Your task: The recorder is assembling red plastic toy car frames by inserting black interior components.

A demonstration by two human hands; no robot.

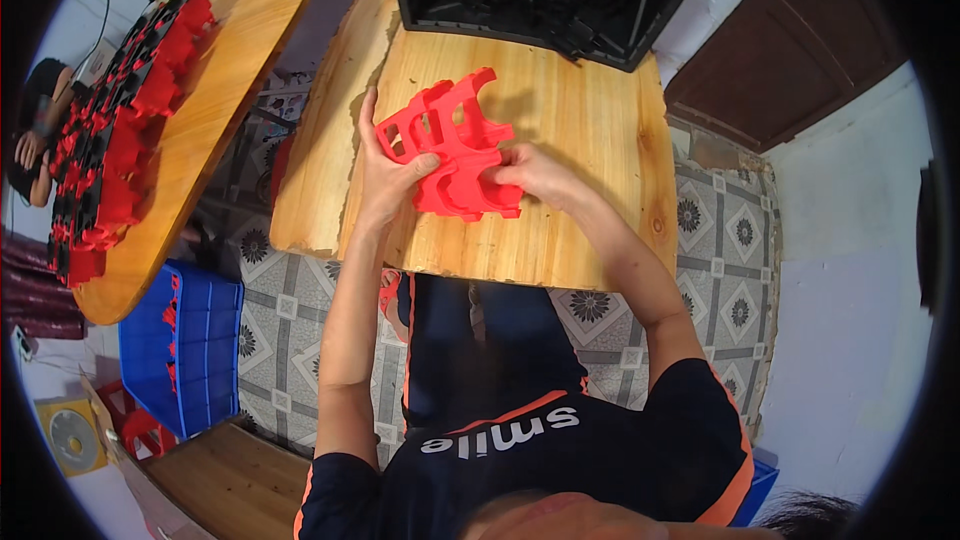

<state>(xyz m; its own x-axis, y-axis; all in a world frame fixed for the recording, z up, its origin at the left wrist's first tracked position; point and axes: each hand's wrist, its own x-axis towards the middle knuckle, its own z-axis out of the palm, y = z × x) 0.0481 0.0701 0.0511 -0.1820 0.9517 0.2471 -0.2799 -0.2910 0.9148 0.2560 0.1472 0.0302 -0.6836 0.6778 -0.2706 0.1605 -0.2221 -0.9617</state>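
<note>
A bright red moulded plastic part [462,162], with rectangular openings and curved cut-outs along its sides, is held above the wooden table [590,230]. My left hand [388,172] grips its left side, the thumb laid on the upper face and the index finger stretched along the outer edge. From the right, my right hand [538,174] pinches the part's edge near one of the curved cut-outs. Its fingertips are partly hidden behind the red plastic.
A black crate [520,35] with black parts stands at the table's far edge. On the left, a second wooden table [262,15] carries a long row of red and black parts [130,130]. Below it is a blue crate [205,350]. Another person [42,130] is at the far left.
</note>
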